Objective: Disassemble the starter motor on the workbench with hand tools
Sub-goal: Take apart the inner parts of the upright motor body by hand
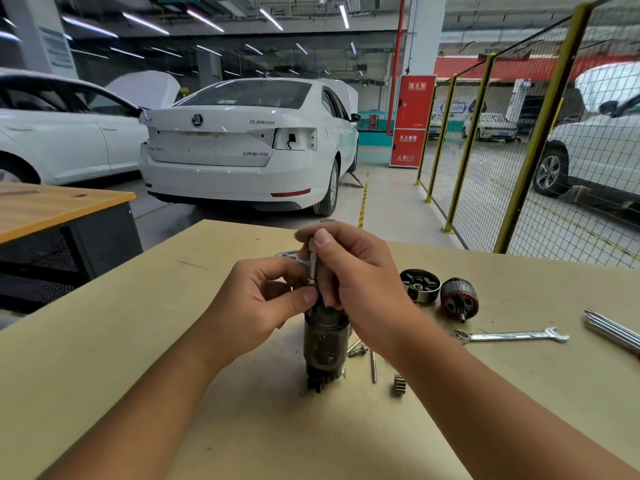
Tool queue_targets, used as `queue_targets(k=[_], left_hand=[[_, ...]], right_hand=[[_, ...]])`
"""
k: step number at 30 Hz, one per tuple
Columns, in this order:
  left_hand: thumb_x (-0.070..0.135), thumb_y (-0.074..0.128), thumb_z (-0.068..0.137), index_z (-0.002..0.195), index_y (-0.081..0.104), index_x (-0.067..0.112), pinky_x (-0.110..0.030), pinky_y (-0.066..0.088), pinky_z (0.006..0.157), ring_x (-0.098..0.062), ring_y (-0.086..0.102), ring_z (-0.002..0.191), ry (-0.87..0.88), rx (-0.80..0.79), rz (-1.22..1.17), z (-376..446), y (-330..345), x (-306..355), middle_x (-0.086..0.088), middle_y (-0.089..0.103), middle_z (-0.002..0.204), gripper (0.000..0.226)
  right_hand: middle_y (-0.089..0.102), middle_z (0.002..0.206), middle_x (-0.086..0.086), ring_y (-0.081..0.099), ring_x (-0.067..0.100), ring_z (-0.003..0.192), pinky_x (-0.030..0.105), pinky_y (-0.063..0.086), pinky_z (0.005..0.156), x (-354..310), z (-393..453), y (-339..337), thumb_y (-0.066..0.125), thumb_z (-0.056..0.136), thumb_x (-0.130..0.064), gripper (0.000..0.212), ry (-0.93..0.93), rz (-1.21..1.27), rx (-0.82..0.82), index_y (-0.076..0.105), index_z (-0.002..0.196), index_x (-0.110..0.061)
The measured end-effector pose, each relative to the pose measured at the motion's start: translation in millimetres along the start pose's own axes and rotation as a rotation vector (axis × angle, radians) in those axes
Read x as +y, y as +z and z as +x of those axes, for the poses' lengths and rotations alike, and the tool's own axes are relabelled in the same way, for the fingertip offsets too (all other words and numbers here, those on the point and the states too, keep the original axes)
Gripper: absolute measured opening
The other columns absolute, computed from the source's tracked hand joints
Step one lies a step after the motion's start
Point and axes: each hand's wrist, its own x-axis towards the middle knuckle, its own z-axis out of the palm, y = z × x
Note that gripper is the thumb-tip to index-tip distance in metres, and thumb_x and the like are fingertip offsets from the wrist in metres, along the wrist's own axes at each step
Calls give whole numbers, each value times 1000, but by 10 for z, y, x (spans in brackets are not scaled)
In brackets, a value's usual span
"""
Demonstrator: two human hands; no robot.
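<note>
Garage bay with white cars behind, and up front a pale tan tabletop (145,341) carries the work. At its centre the dark cylindrical steel starter motor housing (325,337) stands upright on end. It looks heavy, rigid and probably greasy, so the plain barrel is likely the safest place to hold it, not the thin tabs at its foot. The left hand (259,306) pinches something small at the housing's top, too hidden to name. The right hand (349,271) is wrapped round a slim silver metal shaft (313,263) rising from that top. At three o'clock lie a round black end cap (419,285), a copper-wound armature (459,299) and a chrome combination spanner (512,336); long bolts (373,365) and a small pinion gear (399,385) sit at five o'clock, near enough to be knocked.
</note>
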Motion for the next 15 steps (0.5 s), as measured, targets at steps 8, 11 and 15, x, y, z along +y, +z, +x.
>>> queue_targets(k=[8, 11, 15], left_hand=[[-4, 76, 89, 99, 78, 18, -23, 47, 51, -17, 54, 54, 20, 48, 69, -4, 10, 77, 0, 73, 86, 24], [-3, 75, 90, 109, 78, 17, -26, 47, 52, -28, 53, 55, 29, 43, 68, -9, -20, 74, -5, 76, 89, 28], [0, 76, 89, 101, 78, 15, -12, 47, 56, -8, 60, 59, 43, 21, 50, -2, 21, 84, 4, 74, 80, 19]], right_hand=[[66, 73, 4, 53, 3, 48, 18, 45, 49, 10, -3, 25, 67, 97, -18, 12, -47, -27, 37, 73, 106, -16], [61, 79, 27, 45, 11, 40, 23, 40, 43, 0, 15, 26, 58, 103, -12, 8, -28, 46, 46, 64, 106, -7], [64, 74, 16, 49, 6, 44, 19, 42, 45, 19, 1, 17, 65, 96, -20, 9, -62, 45, 1, 71, 92, -14]])
